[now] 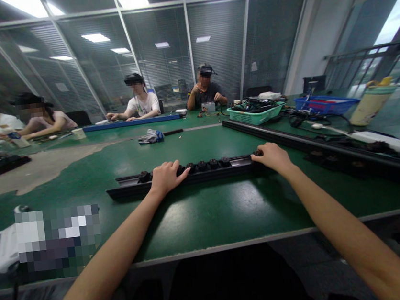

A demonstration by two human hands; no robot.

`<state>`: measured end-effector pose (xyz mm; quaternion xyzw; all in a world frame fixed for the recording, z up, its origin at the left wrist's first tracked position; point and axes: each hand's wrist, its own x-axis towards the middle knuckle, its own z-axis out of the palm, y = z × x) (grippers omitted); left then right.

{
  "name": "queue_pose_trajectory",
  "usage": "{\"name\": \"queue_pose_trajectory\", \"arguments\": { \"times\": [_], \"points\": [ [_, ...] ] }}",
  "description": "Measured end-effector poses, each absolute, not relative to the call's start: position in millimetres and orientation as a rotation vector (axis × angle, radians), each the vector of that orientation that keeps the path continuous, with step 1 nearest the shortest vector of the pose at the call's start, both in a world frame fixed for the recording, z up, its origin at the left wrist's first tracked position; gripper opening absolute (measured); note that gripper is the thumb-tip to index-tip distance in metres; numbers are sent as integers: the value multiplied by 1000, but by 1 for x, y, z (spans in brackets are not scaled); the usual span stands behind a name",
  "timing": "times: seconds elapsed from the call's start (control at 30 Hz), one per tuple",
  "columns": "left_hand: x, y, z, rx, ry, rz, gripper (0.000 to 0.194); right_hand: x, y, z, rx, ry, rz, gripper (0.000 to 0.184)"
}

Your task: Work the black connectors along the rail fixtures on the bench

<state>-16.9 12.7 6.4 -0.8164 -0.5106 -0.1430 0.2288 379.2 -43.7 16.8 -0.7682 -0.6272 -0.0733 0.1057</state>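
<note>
A long black metal rail (pixel 189 179) lies across the green table mat (pixel 200 212) in front of me, with several round black knobs (pixel 202 165) in a row along its top. My left hand (pixel 167 178) sits over the rail's middle, fingers across the knobs and hiding some of them. My right hand (pixel 272 157) holds the rail's right end, covering the last knob.
A second black rail (pixel 292 134) runs along the right. Behind it stand a green basket of cables (pixel 255 114) and a blue basket (pixel 325 104). A pixelated patch (pixel 58 236) covers something at the left. Several co-workers sit at the table's far side and left.
</note>
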Motion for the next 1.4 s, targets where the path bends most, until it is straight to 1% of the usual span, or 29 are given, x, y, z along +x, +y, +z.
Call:
{"name": "queue_pose_trajectory", "arguments": {
  "times": [1.4],
  "points": [
    [-17, 11, 8, -2254, -1417, -382, 69, 388, -43, 19, -2280, -1808, -178, 44]
  ]
}}
